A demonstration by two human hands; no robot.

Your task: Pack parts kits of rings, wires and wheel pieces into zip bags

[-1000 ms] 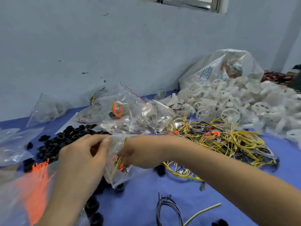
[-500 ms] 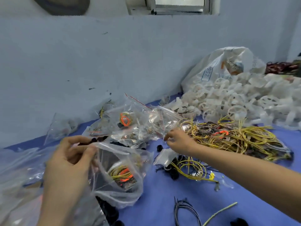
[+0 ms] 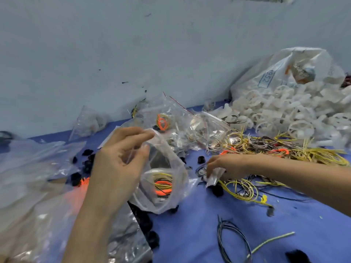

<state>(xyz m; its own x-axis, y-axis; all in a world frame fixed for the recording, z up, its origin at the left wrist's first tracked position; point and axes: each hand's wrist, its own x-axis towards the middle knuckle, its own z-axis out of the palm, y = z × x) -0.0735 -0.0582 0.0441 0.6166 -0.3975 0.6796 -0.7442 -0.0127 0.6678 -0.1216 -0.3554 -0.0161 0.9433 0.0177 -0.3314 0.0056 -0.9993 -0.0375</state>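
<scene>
- The open zip bag (image 3: 165,164) hangs just above the tabletop (image 3: 199,240) at centre, mouth up. A yellow wire coil (image 3: 163,180) and an orange ring (image 3: 161,191) lie in its bottom.
- The left hand (image 3: 119,164) holds the bag by its rim, thumb and fingers (image 3: 146,134) pinching the top edge.
- The right hand (image 3: 228,165) is down on the tabletop just right of the bag. Its fingers are curled round a crumpled clear piece (image 3: 215,176), with dark wire strands beside it.
- Loose black rings (image 3: 87,164) lie behind and under the left hand.
- A tangle of yellow and dark wires (image 3: 296,150) spreads behind the right forearm.
- A heap of filled zip bags (image 3: 186,126) sits near the wall (image 3: 133,44).
- White wheel pieces (image 3: 281,112) are piled at the far right, spilling from a white sack (image 3: 284,63) hand-marked "952" in a blue box. Its other print is unreadable.
- Flat clear bags (image 3: 38,164) are stacked at the left.
- The tabletop is covered in blue, and the wall is a scuffed pale grey-blue.
</scene>
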